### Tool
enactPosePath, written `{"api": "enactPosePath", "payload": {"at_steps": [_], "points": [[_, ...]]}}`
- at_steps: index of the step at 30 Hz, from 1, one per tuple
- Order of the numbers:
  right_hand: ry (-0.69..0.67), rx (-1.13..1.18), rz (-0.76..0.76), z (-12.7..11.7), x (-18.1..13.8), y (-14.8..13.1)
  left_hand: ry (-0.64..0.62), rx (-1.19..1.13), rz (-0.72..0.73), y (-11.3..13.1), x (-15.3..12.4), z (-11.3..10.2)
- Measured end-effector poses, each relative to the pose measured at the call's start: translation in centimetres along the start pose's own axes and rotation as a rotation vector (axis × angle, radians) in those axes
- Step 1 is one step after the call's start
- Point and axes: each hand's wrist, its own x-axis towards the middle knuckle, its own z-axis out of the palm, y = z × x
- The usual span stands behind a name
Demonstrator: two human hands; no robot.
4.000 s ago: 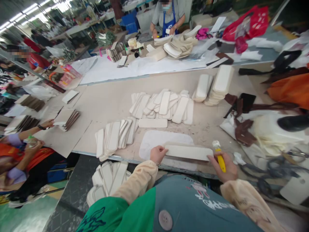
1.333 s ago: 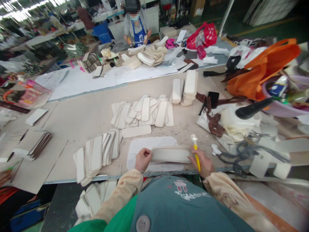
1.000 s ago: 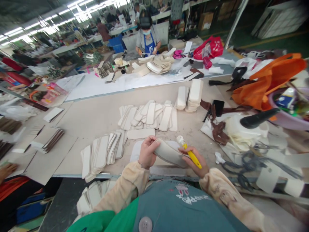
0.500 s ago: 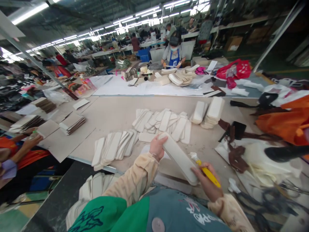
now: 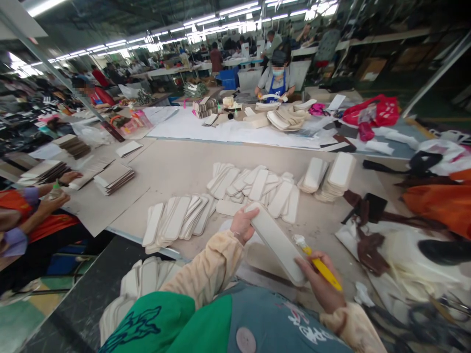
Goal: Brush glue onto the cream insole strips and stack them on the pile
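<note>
a: so where's the cream strip (image 5: pixel 276 242) sitting relative to the hands?

b: it's lifted off the table (image 5: pixel 172 166), slanting between both hands. the left hand (image 5: pixel 243 224) is closed around its far upper end, thumb over the top edge. the right hand (image 5: pixel 322 287) is at the near lower end, fingers touching that corner.

a: right hand only on the strip?

b: nope, it's also wrapped around a yellow-handled brush (image 5: pixel 319 264), whitish tip poking up just beside the strip's right edge.

a: what's around it?

b: a fanned row of cream strips (image 5: pixel 178 218) left of the left hand, a looser pile (image 5: pixel 257 186) just beyond it, two neat stacks (image 5: pixel 329 176) farther right. brown straps (image 5: pixel 364 230) lie off to the right, well apart from the hands.
</note>
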Motion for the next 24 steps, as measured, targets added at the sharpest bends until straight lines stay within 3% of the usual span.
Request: {"api": "enactPosePath", "payload": {"at_steps": [10,18,24], "points": [[-0.002,-0.068,-0.042,1.4,0.0,-1.0,0.076,-0.078,0.017,1.1,1.8,-2.2],[-0.003,-0.039,-0.039,3.0,0.5,-0.7,0.187,-0.182,-0.081,-1.6,0.9,-3.5],[-0.045,0.099,0.001,4.2,0.7,-0.8,0.252,-0.13,-0.062,-0.3,1.8,-4.2]]}}
